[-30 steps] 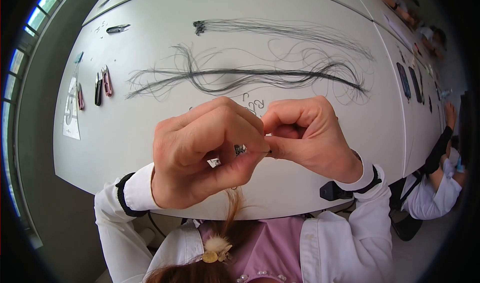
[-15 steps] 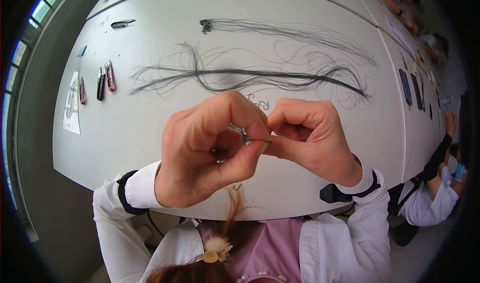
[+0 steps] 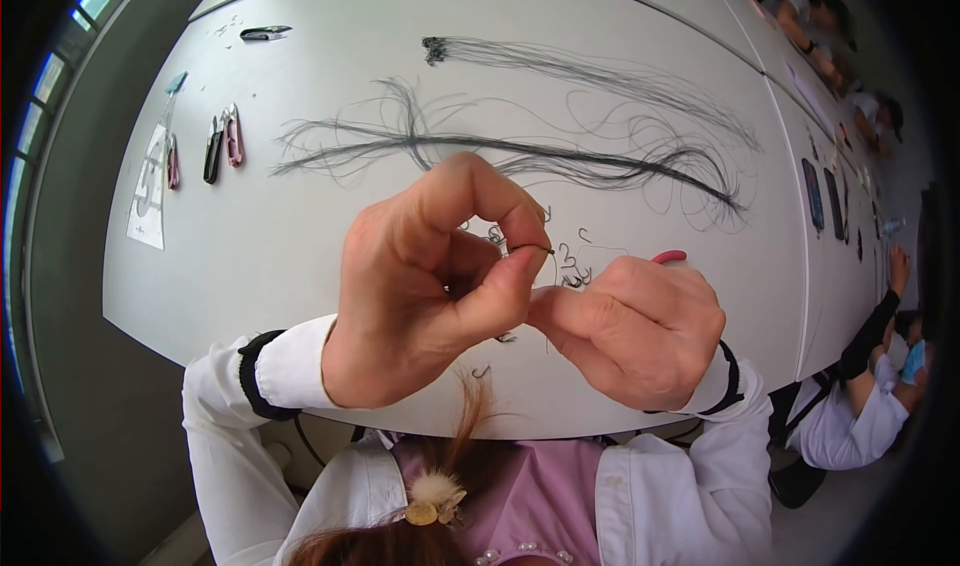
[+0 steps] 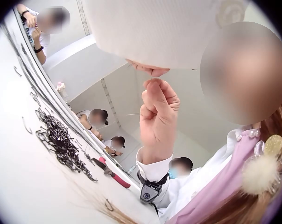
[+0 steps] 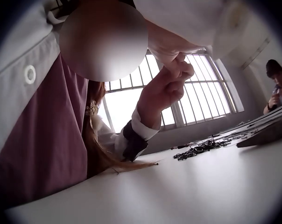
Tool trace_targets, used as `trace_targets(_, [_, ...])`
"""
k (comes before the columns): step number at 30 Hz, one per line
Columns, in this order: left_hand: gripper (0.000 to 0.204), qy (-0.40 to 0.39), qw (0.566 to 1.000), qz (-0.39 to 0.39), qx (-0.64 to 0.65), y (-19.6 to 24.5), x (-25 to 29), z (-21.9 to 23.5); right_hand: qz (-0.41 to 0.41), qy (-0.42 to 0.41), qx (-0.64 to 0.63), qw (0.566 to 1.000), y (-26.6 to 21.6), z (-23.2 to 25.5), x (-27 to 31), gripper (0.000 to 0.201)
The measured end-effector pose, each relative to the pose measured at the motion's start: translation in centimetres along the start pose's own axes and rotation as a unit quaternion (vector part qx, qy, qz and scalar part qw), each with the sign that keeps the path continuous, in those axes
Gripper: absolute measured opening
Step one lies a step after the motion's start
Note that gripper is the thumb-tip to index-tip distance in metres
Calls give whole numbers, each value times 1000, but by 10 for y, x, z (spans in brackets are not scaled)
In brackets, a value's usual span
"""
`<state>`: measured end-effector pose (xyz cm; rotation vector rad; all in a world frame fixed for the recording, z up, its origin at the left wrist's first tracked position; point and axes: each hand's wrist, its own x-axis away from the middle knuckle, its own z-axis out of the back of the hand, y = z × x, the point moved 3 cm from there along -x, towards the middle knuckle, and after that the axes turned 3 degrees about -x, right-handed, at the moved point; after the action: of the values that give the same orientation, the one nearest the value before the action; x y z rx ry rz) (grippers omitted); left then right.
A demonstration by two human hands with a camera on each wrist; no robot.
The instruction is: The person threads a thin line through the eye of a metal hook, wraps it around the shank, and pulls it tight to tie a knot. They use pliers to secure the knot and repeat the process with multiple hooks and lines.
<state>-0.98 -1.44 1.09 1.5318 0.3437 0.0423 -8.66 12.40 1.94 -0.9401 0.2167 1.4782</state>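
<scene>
My left hand (image 3: 430,286) is raised above the table, thumb and forefinger pinching a small dark fish hook (image 3: 533,249) whose end sticks out past the fingertips. Most of the hook is hidden by the fingers. Below and right of it, my right hand (image 3: 640,331) has curled fingers and pinches a thin fishing line (image 3: 554,278) that runs down from the hook. In the left wrist view the right hand (image 4: 158,112) sits close under the left fingertips. Loose dark hooks (image 4: 61,142) lie heaped on the table below the hands.
A long bundle of dark line (image 3: 540,149) crosses the table, with hooked lines (image 3: 560,63) behind it. Thread snips (image 3: 213,151) and a marked plastic card (image 3: 148,201) lie left. A red-handled tool (image 4: 115,176) lies beside the hooks. Other people sit at far right.
The right hand has dropped down and right, away from the left fingertips, and turned its knuckles up. Line now shows between the hands. The left hand keeps its pinch on the hook.
</scene>
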Motion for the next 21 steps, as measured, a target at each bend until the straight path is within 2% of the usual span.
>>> trace_targets(1, [8,0,1000,0,0,0,0,0,54,1,60,997,-4,0,1,31])
trace_targets(3, [7,5,999,25,22,0,0,0,73,5,93,993,-8,0,3,33])
trace_targets(7, [7,-7,999,21,39,-1,0,0,132,20,170,976,-12,-2,3,38])
trace_targets(9, [6,-2,998,45,52,-1,0,1,138,13,180,974,-14,-1,4,39])
trace_targets(11, [6,-6,998,36,41,-1,0,1,143,6,190,971,-16,-1,3,40])
trace_targets(16, [5,0,1000,20,-11,0,0,3,151,21,224,963,-24,1,5,21])
trace_targets(18, [7,-11,980,-135,-146,0,-2,5,149,29,234,960,-27,3,6,17])
trace_targets(21, [11,17,975,-128,-183,0,-1,5,134,34,246,959,-33,8,5,15])
